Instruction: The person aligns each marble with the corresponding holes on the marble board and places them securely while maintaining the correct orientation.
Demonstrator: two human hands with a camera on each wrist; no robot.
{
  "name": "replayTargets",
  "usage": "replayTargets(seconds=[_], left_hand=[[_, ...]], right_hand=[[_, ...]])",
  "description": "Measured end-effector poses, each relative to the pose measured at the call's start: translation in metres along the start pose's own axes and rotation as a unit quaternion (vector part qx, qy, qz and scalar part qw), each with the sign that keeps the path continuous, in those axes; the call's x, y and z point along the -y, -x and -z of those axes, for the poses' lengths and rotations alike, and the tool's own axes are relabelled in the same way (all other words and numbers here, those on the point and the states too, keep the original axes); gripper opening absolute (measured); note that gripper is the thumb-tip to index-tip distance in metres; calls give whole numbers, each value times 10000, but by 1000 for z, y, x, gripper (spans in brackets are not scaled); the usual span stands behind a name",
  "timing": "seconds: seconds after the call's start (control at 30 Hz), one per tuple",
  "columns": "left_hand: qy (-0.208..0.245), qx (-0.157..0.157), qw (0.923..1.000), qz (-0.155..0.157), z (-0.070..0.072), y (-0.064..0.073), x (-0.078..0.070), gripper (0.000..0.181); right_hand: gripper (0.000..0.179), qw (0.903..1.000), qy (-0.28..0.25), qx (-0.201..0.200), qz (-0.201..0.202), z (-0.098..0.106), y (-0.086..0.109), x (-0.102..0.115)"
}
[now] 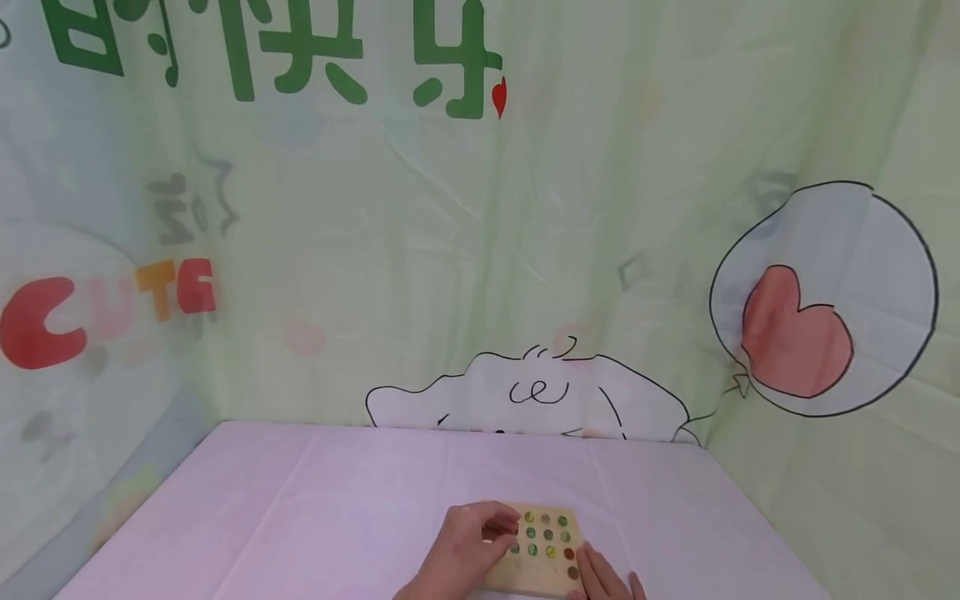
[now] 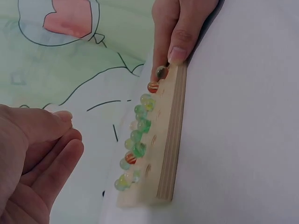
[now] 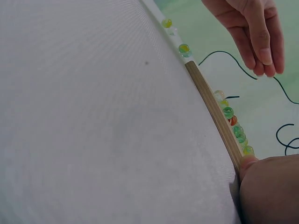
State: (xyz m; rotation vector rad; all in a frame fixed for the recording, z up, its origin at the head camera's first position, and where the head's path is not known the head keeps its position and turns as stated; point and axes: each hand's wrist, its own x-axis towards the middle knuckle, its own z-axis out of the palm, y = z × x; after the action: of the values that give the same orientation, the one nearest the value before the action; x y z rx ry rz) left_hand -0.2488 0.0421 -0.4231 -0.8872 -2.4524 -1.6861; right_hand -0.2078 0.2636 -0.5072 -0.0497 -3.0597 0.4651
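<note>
A square wooden board (image 1: 525,578) with rows of round hollows lies on the table, and glass marbles (image 1: 548,534) in green, yellow, red and clear fill many hollows. My left hand (image 1: 467,546) hovers over the board's left side and covers some of it. In the left wrist view this left hand (image 2: 39,158) has its thumb and fingertips close together, with no marble visible between them. My right hand (image 1: 606,577) grips the board's near right corner. The thumb (image 2: 177,55) presses the near edge and a finger lies along the right side, beside a dark marble (image 2: 161,72).
A pale cloth covers the table (image 1: 300,508). Past the board's left end, loose marbles (image 3: 185,50) show in the right wrist view. Printed curtains (image 1: 450,250) hang behind and at both sides of the table.
</note>
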Motion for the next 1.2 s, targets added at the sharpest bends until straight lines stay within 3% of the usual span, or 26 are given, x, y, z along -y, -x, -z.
replayTargets(seconds=[0.2, 0.37, 0.6, 0.8, 1.0, 1.2], left_hand=[[-157, -185, 9997, -3, 12, 4, 5, 21], [-213, -311, 9992, -97, 21, 8, 10, 21], [-444, -479, 9978, -142, 31, 10, 15, 18], [-574, -544, 9969, 6, 39, 12, 18, 15], [-598, -492, 9965, 301, 44, 17, 26, 11], [-639, -431, 9964, 345, 48, 24, 37, 14]], right_hand=[[113, 9986, -380, 359, -28, 7, -1, 1], [116, 9985, -316, 452, -37, 4, -4, -1], [112, 9993, -232, 298, 36, 6, 0, 2], [110, 9993, -234, 307, 22, 10, 2, 3], [113, 9993, -277, 244, 4, -1, -2, -3], [116, 9996, -232, 138, 7, -9, -5, -6]])
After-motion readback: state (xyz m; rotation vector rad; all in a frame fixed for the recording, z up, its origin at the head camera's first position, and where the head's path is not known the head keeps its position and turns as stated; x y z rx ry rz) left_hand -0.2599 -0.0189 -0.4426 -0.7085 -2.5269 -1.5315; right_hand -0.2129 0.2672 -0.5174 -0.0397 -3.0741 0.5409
